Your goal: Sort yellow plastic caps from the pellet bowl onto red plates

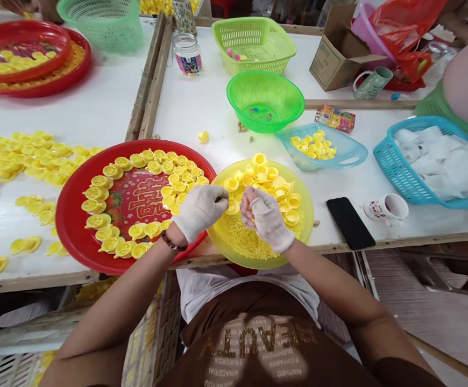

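Observation:
My left hand [204, 209], in a white glove with a beaded bracelet at its wrist, is closed between the red tray [68, 223] and the yellow bowl [307, 226]. A small yellow cup [233, 206] shows right beside its fingertips; whether they grip it I cannot tell. Over the bowl, my right hand [267, 219] is closed too, fingers curled and bare at the tips, their contents hidden. Small yellow pellets [246, 242] and several yellow cups [292, 216] fill the bowl. Round yellow pieces [96, 207] lie in a ring and a cluster on the tray.
More yellow pieces [20, 153] are spread at left. A light-blue scoop [349, 156] with yellow cups, a green bowl [266, 99] and a lime basket [254, 32] stand behind. At right are a phone [350, 222], a mug [386, 208] and a blue basket [393, 172].

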{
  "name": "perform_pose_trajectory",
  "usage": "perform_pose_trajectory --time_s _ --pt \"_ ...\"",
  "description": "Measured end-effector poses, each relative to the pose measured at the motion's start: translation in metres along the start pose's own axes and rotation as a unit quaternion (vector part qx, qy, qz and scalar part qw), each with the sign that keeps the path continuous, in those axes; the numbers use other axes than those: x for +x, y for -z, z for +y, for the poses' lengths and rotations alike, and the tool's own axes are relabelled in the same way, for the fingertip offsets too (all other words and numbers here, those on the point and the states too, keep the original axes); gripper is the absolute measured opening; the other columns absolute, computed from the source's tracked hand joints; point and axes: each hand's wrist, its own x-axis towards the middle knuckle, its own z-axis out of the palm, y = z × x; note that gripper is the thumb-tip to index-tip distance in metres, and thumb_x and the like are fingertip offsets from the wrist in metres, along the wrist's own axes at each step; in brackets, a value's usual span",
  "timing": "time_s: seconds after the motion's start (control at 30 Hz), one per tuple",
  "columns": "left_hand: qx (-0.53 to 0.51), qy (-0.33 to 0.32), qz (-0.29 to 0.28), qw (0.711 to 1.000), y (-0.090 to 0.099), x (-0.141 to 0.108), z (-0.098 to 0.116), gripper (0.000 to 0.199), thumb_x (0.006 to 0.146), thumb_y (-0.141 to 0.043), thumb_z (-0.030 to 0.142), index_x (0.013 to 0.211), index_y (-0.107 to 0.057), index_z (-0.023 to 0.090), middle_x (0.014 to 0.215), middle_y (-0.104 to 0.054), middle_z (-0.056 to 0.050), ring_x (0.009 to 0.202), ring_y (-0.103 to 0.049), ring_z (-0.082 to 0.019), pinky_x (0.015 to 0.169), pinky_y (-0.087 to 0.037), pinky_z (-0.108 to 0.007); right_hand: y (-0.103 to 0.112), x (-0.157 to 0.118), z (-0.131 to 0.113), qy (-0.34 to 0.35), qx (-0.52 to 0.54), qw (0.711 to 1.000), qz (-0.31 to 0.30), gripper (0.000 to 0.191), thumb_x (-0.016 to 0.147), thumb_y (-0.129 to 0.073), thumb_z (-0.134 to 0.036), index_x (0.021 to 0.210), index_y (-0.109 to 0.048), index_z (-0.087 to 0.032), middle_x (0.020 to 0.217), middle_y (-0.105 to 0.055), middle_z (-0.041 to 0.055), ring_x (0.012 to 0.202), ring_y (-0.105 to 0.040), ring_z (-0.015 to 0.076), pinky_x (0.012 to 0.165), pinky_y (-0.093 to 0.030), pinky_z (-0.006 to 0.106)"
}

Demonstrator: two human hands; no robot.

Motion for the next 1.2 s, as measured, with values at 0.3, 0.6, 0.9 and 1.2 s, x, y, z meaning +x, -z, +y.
perform_pose_trajectory --time_s 0.3,0.6,0.9,1.2 --pt "0.11 -0.051 0.08 0.989 -0.023 -0.026 0.001 0.043 0.087 -0.063 0.049 0.117 -0.067 0.018 0.108 -0.064 -0.012 0.098 -0.061 -0.029 0.083 -0.045 -0.042 -0.015 0.054 -0.01 0.063 0.144 0.985 0.078 0.047 0.092 -0.057 -0.064 0.072 -0.044 -0.023 0.051 -0.038 -0.0098 0.039 -0.032 0.006 0.039 -0.025 0.021" --pt "0.149 -0.051 0.127 0.979 -0.045 -0.025 -0.002 0.03 0.091 -0.059 0.047 0.105 -0.065 0.021 0.109 -0.065 -0.011 0.098 -0.058 -0.029 0.082 -0.039 -0.045 -0.018 0.059 0.0 0.079 0.115 0.987 0.086 0.047 0.095 -0.051 -0.063 0.072 -0.041 -0.023 0.055 -0.038 -0.0085 0.044 -0.038 0.0071 0.043 -0.032 0.021" --pt "-0.004 -0.086 0.151 0.985 -0.04 -0.035 0.001 0.025 0.088 -0.063 0.039 0.105 -0.064 0.021 0.11 -0.069 -0.007 0.101 -0.064 -0.024 0.089 -0.045 -0.04 0.009 0.016 -0.016 0.037 0.068 0.996 0.045 0.043 0.096 -0.054 -0.058 0.072 -0.044 -0.023 0.055 -0.034 -0.0085 0.043 -0.028 0.0068 0.041 -0.021 0.023" --pt "0.068 0.016 0.237 0.969 0.007 -0.037 -0.061 0.028 0.089 -0.06 0.038 0.108 -0.066 0.018 0.105 -0.069 -0.007 0.089 -0.064 -0.022 0.084 -0.049 -0.036 0.021 -0.047 0.011 0.138 -0.577 0.783 -0.185 0.025 0.102 -0.047 -0.026 0.081 -0.057 -0.019 0.084 -0.06 0.0036 0.076 -0.053 0.0163 0.071 -0.043 0.032"
